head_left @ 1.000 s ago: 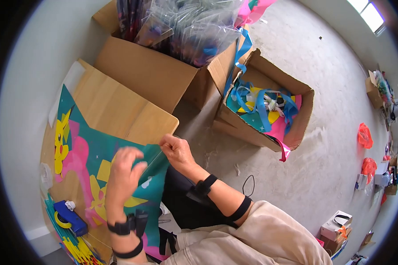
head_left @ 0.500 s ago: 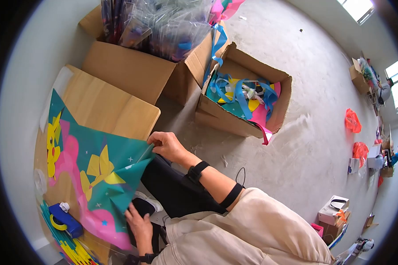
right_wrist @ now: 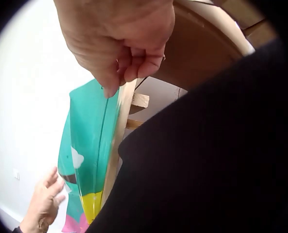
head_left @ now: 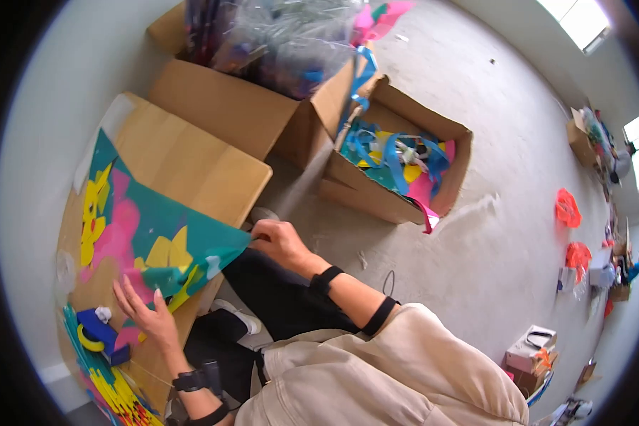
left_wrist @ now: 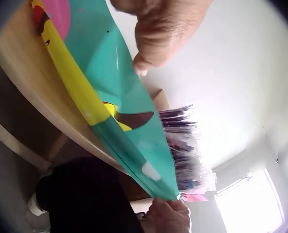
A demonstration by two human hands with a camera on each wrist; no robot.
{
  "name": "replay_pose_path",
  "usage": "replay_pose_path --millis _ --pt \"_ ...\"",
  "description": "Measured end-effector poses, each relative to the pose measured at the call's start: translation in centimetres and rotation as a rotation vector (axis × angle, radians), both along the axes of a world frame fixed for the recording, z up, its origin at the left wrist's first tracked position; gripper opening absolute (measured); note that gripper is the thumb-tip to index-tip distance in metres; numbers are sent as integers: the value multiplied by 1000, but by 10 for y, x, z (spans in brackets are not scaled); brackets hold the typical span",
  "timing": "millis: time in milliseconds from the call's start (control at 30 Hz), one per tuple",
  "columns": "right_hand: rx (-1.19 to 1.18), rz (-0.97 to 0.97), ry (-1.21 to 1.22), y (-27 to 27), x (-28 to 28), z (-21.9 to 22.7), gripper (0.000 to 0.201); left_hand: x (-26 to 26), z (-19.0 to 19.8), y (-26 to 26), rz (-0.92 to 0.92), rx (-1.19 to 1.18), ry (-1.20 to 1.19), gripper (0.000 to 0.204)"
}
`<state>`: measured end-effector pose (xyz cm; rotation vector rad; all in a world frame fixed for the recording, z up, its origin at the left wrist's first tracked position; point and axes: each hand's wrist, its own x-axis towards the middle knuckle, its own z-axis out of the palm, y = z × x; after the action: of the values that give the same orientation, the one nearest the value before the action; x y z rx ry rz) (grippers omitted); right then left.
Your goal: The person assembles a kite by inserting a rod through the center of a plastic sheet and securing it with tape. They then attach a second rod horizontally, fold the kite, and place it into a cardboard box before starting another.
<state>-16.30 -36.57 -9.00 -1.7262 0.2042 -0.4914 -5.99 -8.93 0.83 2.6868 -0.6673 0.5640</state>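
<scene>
A thin teal sheet (head_left: pixel 184 227) printed with pink patches and yellow cartoon figures lies across the wooden table (head_left: pixel 199 160), its near part folded over. At its pointed corner my right hand (head_left: pixel 280 245) pinches the sheet between thumb and fingers, as the right wrist view also shows. My left hand (head_left: pixel 152 319) is spread at the folded near edge, over the pink part, with fingers extended. In the left wrist view, the left hand (left_wrist: pixel 165 31) has its thumb beside the sheet's edge, and the fold (left_wrist: pixel 122 148) runs toward the right hand.
A blue object (head_left: pixel 101 332) with a yellow curved piece sits at the table's left, near a bundle of thin yellow sticks (head_left: pixel 117 390). Beyond the table stands a carton (head_left: pixel 220 99) of plastic-wrapped goods. Another open carton (head_left: pixel 376 188) holds printed sheets and blue ribbons.
My left hand came down to the sheet's near edge, then moved up and left across it. The sheet's near part is now folded over. My right hand stays at the corner.
</scene>
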Motion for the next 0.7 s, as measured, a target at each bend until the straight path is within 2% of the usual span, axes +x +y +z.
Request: replay_pose_path --millis 67,133,200,267,333,467,533,600,633,667,700 --pt "47 -58 159 3 0 2 12 -26 19 -15 -106 -44 -272 51" --pt "164 -79 296 7 3 5 17 -59 19 -19 -234 62 -222 41" --pt "208 -118 328 9 8 -9 21 -71 6 -10 -398 126 11 42" --pt "431 -77 373 7 7 -5 24 -74 -2 -5 -288 147 155 48" --pt "715 -17 354 4 5 1 24 -72 0 4 -157 148 133 51" --pt "783 147 361 -6 0 32 24 -56 11 29 46 114 128 58" --pt "711 243 323 -10 -4 43 24 -48 19 39 92 115 165 64" --pt "661 284 291 -14 -8 47 24 -40 19 48 145 245 193 59" --pt "629 303 273 -15 -9 49 25 -34 11 55 102 274 13 36" --pt "614 319 265 -16 -11 50 25 -32 5 59 117 262 1 36" --pt "612 237 245 -17 -10 49 23 -31 -1 62 100 230 175 24"
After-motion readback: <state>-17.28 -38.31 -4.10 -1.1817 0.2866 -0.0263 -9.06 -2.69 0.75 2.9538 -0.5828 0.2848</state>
